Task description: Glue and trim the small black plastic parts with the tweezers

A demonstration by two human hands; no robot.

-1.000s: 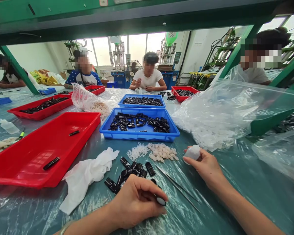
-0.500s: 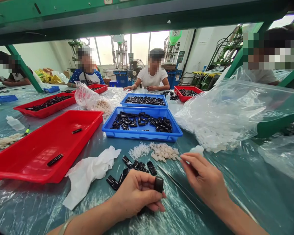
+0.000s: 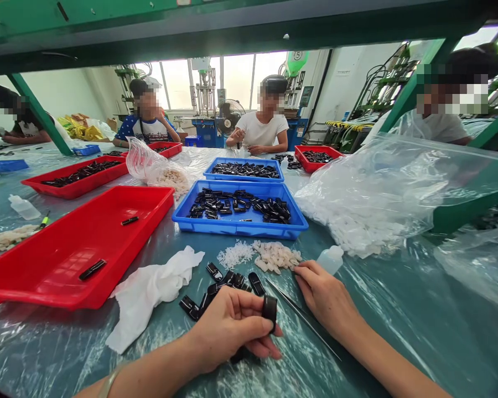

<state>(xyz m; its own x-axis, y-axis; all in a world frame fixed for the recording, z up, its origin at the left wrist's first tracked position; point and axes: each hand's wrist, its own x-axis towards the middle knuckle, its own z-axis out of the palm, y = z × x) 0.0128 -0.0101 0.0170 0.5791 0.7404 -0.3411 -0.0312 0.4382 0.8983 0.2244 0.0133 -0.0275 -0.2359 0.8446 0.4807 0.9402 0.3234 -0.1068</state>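
My left hand (image 3: 236,326) grips a small glossy black plastic part (image 3: 269,313) between thumb and fingers, held up above the table. Behind that hand lies a cluster of similar black parts (image 3: 232,279), partly hidden by it. My right hand (image 3: 326,296) rests low, its bent fingertips at the right edge of a pile of flat cream-coloured pieces (image 3: 276,256); whether a piece is pinched there is hidden. A heap of small clear-white bits (image 3: 235,254) lies to the left of that pile. Metal tweezers (image 3: 302,318) lie on the table between my hands.
A blue tray (image 3: 240,228) of black parts stands ahead, with another blue tray (image 3: 244,178) behind. At left are a large red tray (image 3: 78,232) and a white cloth (image 3: 155,293). A translucent bottle (image 3: 331,258) and a big plastic bag (image 3: 373,199) lie right. Co-workers sit around the table.
My right hand has moved down and left to the edge of the cream pile, uncovering more of the bottle. My left hand keeps the black part, nearly still. The co-worker opposite has raised a hand.
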